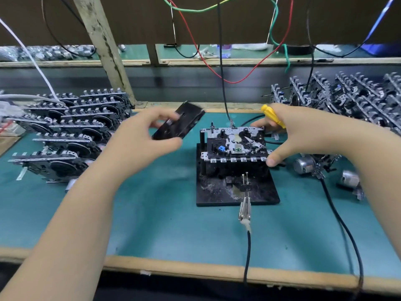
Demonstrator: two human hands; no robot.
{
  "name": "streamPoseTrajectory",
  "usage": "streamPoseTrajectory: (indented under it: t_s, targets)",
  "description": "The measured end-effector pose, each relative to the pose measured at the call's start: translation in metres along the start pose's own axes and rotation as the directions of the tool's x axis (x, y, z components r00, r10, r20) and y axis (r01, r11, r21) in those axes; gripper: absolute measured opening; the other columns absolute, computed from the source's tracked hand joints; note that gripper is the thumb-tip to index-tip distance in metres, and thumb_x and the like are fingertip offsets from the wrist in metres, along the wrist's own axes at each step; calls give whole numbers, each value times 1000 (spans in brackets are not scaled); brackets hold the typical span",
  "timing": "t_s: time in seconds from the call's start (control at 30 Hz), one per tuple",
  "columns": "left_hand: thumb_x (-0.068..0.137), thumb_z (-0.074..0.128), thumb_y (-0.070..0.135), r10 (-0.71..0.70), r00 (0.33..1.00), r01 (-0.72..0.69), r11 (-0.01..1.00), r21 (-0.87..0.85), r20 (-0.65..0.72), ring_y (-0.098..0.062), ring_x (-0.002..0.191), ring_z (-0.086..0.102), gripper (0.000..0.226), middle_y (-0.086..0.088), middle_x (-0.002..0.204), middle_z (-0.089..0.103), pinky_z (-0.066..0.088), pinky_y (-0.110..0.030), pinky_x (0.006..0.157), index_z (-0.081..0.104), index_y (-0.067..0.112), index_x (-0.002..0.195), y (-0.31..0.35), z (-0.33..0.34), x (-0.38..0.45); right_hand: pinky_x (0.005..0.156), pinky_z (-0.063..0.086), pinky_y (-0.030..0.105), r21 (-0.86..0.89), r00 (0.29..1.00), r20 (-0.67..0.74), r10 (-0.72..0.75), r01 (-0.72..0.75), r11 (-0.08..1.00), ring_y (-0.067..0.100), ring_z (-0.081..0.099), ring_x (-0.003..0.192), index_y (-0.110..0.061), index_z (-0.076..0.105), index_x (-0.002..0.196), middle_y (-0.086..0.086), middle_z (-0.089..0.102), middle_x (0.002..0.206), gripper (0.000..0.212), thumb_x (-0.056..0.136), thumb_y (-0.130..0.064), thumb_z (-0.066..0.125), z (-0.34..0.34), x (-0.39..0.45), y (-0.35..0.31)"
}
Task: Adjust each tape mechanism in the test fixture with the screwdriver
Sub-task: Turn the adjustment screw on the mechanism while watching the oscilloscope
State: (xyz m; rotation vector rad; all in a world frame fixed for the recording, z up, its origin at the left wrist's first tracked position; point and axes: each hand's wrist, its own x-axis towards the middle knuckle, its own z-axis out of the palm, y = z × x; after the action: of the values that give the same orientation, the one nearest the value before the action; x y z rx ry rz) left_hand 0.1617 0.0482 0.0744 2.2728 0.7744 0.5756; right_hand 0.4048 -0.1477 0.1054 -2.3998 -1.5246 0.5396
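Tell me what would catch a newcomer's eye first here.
Probably the yellow screwdriver gripped in the right hand just behind the tape mechanism, which sits in the black test fixture at center. Next, the black cassette held tilted in the left hand.

Even, bright overhead light on a wide-angle view

We see soft shadows under the left hand (141, 135), motion blur on its fingers and the cassette (178, 122) they grip; edges bow, and the far shelf beyond is hazy.
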Motion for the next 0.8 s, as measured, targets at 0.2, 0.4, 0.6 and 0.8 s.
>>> streamPoseTrajectory:
  t_s: [0.2,0.4,0.6,0.8]
  targets:
    - [94,66,16,340,897,-364,931,38,283,-3,121,50,29,11,129,64,33,-6,99,69,28,120,51,39,16,75,35,-1,68,999,-34,-32,34,997,0,45,119,-39,35,97,-29,43,137,61,72,-31,91,8,-15,3]
    - [104,51,28,344,868,-422,892,166,358,-1,149,23,32,10,159,39,11,-21,121,60,33,134,45,49,17,95,43,21,344,900,-415,-130,288,894,-12,55,118,-56,44,91,-27,62,129,46,85,-13,60,27,-35,-11]
    - [82,68,42,352,838,-465,860,209,417,0,134,41,60,17,145,53,8,-20,120,55,24,137,49,42,15,92,48,42,398,789,-614,-9,320,859,6,67,97,-17,33,81,-6,73,86,30,94,-3,55,60,-18,-17]
    - [76,75,23,405,843,-499,834,234,353,-9,111,50,53,5,129,64,36,-20,91,60,29,127,48,43,16,93,50,53,470,758,-649,70,327,820,18,69,102,-49,43,74,-6,71,90,31,90,-26,56,67,-19,-19]
